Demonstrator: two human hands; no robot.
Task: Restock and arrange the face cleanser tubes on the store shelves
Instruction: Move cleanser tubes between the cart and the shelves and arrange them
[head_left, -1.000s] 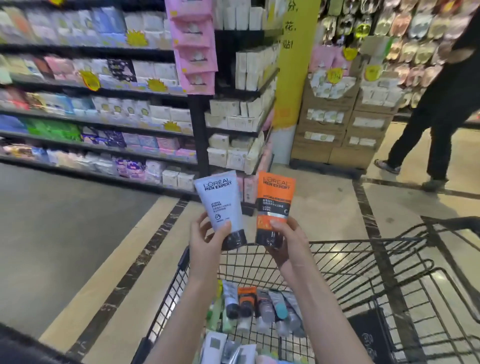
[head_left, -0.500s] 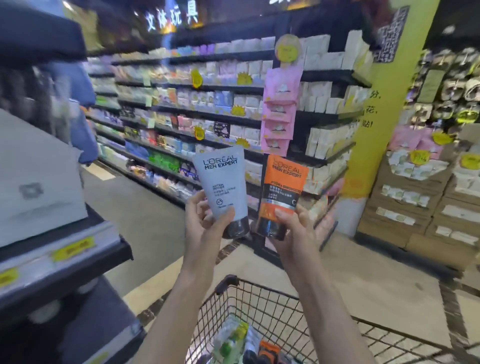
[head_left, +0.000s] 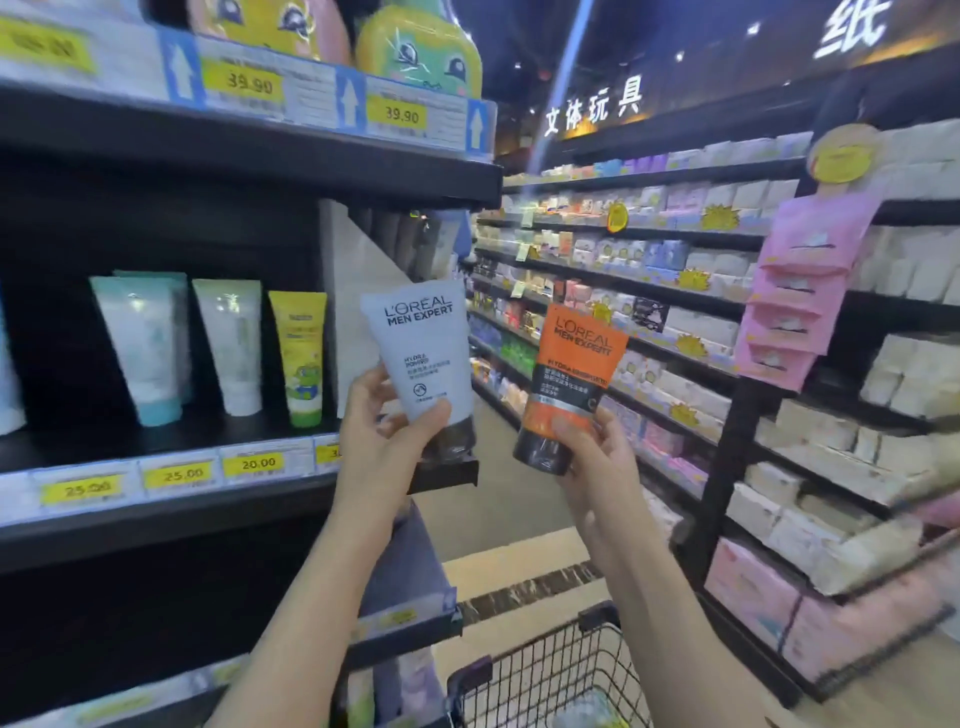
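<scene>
My left hand (head_left: 382, 441) grips a pale grey cleanser tube (head_left: 423, 353) by its dark cap end, held upright in front of the right end of the black shelf (head_left: 208, 441). In my right hand (head_left: 597, 457) is an orange cleanser tube (head_left: 569, 374), tilted slightly, cap down, out over the aisle. On the shelf to the left stand a teal-capped white tube (head_left: 140, 343), a white tube (head_left: 231, 343) and a yellow-green tube (head_left: 300, 353), all cap down. The shelf space between the yellow-green tube and the grey tube holds nothing.
A wire shopping cart (head_left: 550, 675) sits below my arms. Yellow price tags (head_left: 257, 462) line the shelf edge. An upper shelf (head_left: 311, 119) with cartoon packs hangs overhead. Across the aisle, long shelves (head_left: 675, 291) of boxed goods and a pink hanging display (head_left: 800, 301) stand to the right.
The view has swung left and up, from the cart and aisle to the black shelf. Both hands have carried their tubes up to shelf height, still held the same way.
</scene>
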